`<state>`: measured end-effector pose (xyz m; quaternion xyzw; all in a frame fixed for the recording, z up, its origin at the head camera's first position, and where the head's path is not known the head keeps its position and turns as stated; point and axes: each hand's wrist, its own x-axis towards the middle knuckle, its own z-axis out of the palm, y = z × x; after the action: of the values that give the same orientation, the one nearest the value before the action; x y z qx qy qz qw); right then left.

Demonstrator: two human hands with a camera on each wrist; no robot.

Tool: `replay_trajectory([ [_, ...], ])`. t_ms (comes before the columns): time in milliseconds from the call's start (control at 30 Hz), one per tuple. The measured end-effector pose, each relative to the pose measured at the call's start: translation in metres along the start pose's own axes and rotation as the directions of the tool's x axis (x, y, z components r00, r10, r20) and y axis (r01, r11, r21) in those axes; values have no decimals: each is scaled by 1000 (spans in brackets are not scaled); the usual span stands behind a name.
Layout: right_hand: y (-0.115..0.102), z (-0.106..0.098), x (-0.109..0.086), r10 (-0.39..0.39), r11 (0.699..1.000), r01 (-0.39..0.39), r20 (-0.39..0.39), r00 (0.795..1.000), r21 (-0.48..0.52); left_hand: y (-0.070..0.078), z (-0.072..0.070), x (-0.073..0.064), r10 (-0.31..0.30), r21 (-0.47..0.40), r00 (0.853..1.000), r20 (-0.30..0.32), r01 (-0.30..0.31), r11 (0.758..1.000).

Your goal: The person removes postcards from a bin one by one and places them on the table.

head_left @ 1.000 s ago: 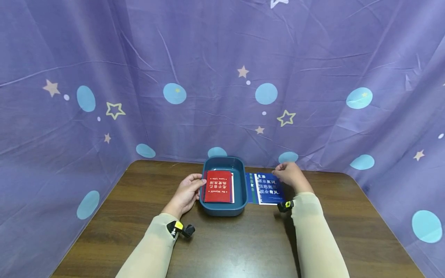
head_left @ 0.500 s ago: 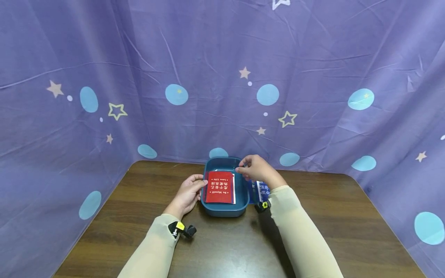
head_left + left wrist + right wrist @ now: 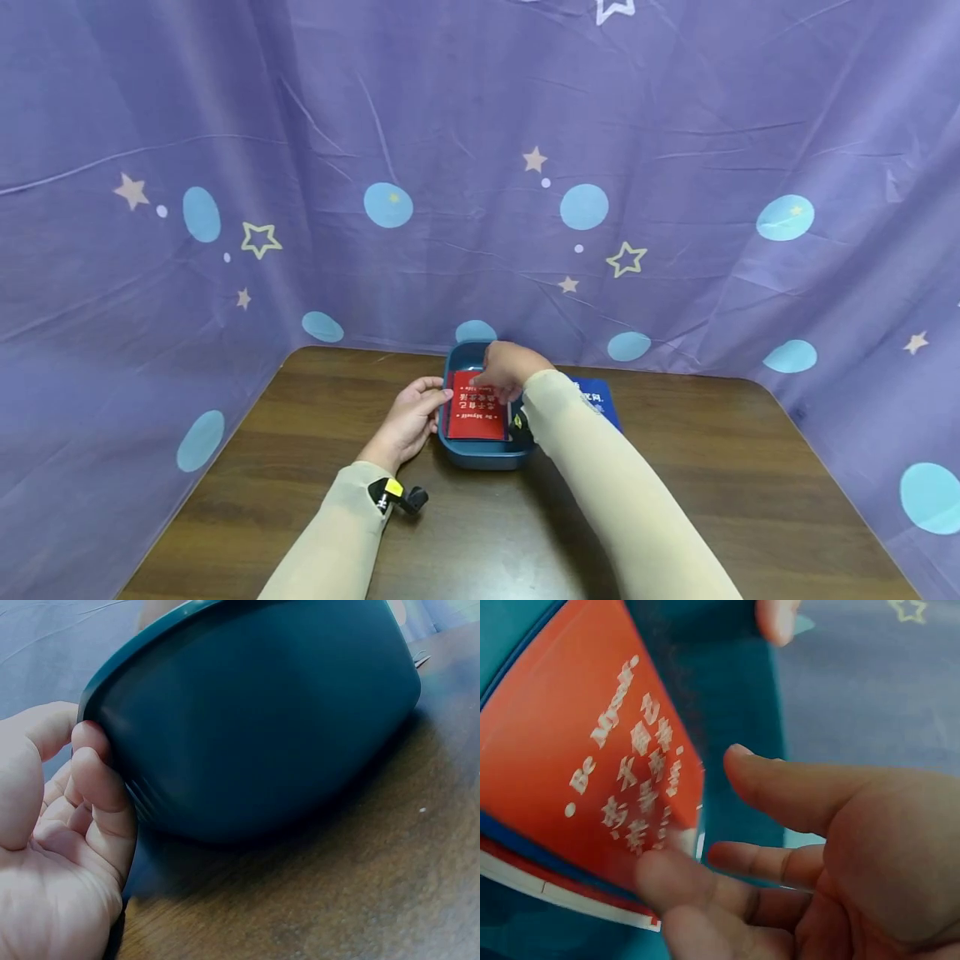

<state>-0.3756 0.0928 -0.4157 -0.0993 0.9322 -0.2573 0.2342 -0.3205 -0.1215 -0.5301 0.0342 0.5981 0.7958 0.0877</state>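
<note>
A teal plastic bin (image 3: 486, 460) stands on the table with a stack of cards in it. The top card is red (image 3: 474, 421) with white lettering; blue and white card edges show beneath it in the right wrist view. My left hand (image 3: 407, 419) holds the bin's left rim, pinching it between thumb and fingers, as the left wrist view shows. Over the stack, my right hand (image 3: 512, 368) reaches into the bin. In the right wrist view its thumb and fingers are apart with nothing between them, the blurred fingertips (image 3: 671, 881) close to the red card's edge.
Blue cards with white lettering (image 3: 597, 395) lie on the table right of the bin, partly hidden by the right sleeve. A purple curtain (image 3: 465, 167) with stars hangs just behind the wooden table (image 3: 720, 467).
My right hand has moved left from the blue cards, over the bin's right side, to the red card. My left hand stays at the rim.
</note>
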Motion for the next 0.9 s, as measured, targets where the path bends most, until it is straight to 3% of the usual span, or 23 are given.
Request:
replay_trajectory([
  [167, 4, 6, 6, 85, 992, -86, -13, 996, -91, 0, 4, 2, -6, -8, 1000, 4, 6, 1000],
  [467, 5, 13, 17, 149, 982, -158, -82, 985, -107, 2, 5, 3, -3, -24, 1000, 5, 3, 1000],
  [733, 3, 3, 3, 38, 997, -47, -147, 988, -58, -1, 1, 3, -3, -14, 1000, -8, 3, 1000],
  [900, 6, -11, -5, -48, 998, 54, -155, 987, 38, -2, 0, 2, -4, -17, 1000, -8, 4, 1000],
])
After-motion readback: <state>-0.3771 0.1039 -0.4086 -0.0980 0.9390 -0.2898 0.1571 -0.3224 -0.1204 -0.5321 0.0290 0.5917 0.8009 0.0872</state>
